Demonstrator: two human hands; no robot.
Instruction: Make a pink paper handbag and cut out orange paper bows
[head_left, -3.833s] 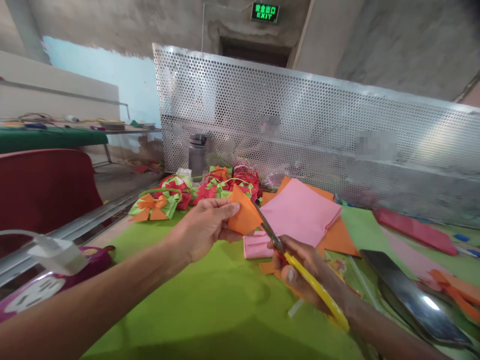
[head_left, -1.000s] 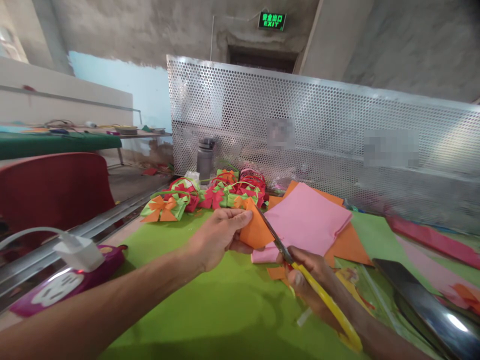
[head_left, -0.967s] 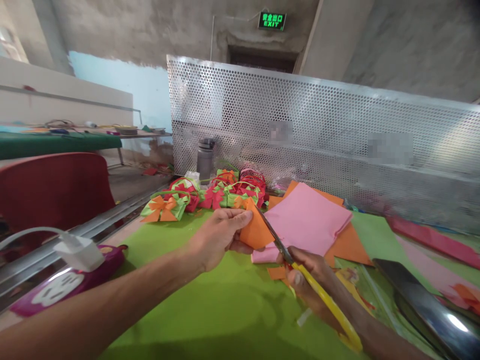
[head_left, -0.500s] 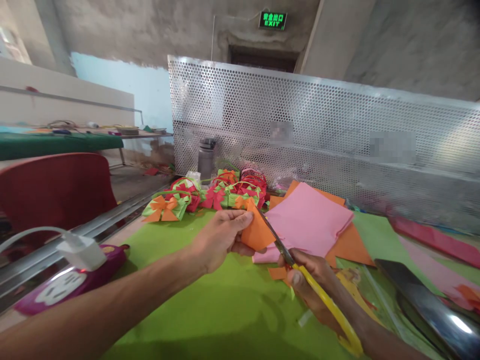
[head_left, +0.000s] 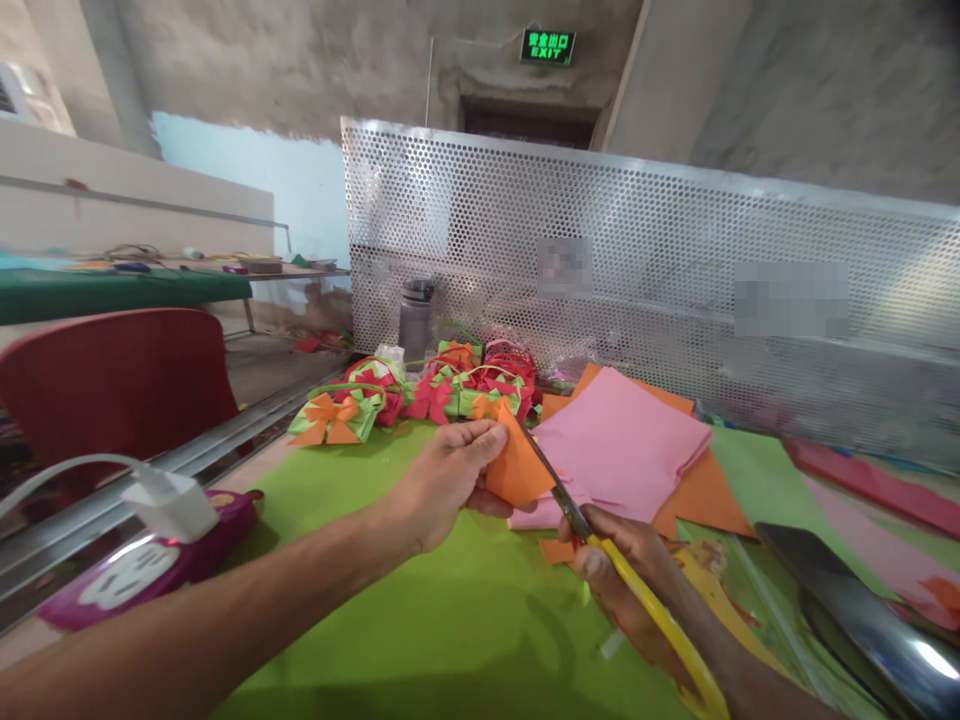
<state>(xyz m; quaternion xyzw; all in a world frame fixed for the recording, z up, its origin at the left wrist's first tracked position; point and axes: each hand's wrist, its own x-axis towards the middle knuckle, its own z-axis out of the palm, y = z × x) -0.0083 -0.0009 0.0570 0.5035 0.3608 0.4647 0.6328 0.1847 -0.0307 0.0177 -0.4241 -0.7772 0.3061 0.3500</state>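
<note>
My left hand (head_left: 457, 472) pinches a folded piece of orange paper (head_left: 517, 468) between thumb and fingers, above a green sheet (head_left: 420, 610). In my right hand (head_left: 626, 570) is a pair of scissors (head_left: 649, 610) with yellow handles. Their blades lie along the right edge of the orange paper and look closed or nearly so. Behind the hands rests a stack of pink paper (head_left: 622, 440) on orange sheets (head_left: 712, 495). A small orange scrap (head_left: 556, 551) lies below the blades.
Several small paper bags with bows (head_left: 334, 415) stand at the back, near a grey bottle (head_left: 415, 320). A purple power strip (head_left: 127, 580) with a white charger (head_left: 169, 505) is at left. To the right lies a phone (head_left: 862, 610). A perforated metal panel (head_left: 637, 240) closes off the back.
The view has shifted slightly. Both hands keep their holds, and the scissors stay at the orange paper's right edge with hardly any visible movement.
</note>
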